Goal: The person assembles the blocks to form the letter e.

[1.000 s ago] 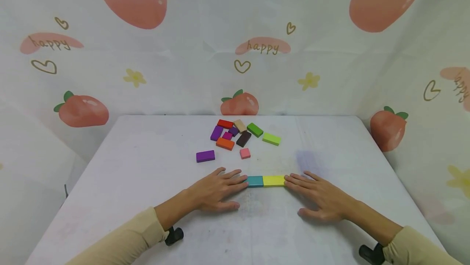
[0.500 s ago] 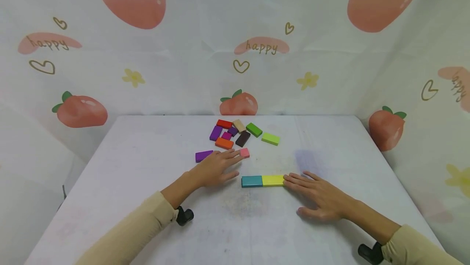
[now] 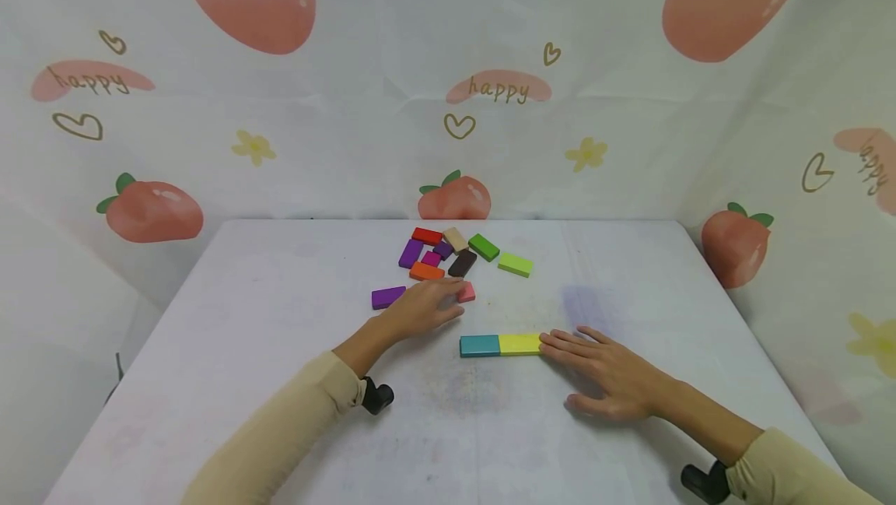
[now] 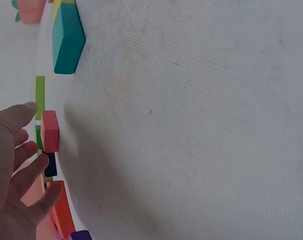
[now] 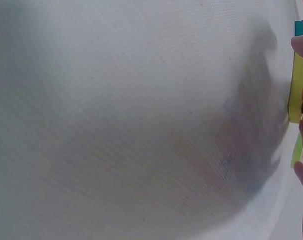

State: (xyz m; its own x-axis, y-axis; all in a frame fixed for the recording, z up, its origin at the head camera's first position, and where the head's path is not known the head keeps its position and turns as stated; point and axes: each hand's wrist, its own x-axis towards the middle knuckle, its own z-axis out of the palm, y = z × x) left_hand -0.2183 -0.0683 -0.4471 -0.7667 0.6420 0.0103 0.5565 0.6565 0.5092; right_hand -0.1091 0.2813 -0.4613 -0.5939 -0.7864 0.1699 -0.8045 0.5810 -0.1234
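A small pink block (image 3: 467, 292) lies beyond the row, and my left hand (image 3: 420, 309) hovers just at it. In the left wrist view the thumb and fingers are apart around the pink block (image 4: 50, 131), not closed on it. A teal block (image 3: 479, 346) and a yellow block (image 3: 519, 345) lie end to end in a straight row. My right hand (image 3: 612, 373) lies with straight fingers against the yellow block's right end. To the left of the left hand is a purple block (image 3: 387, 298), partly covered by it.
Behind the left hand lies a loose cluster of coloured blocks, among them an orange block (image 3: 426, 271), a black block (image 3: 462, 263) and a red block (image 3: 427, 236). A light green block (image 3: 515, 264) lies right of them on the white table (image 3: 245, 318).
My left hand has left the teal block's left end and moved forward to the pink block. The right hand has stayed at the yellow block.
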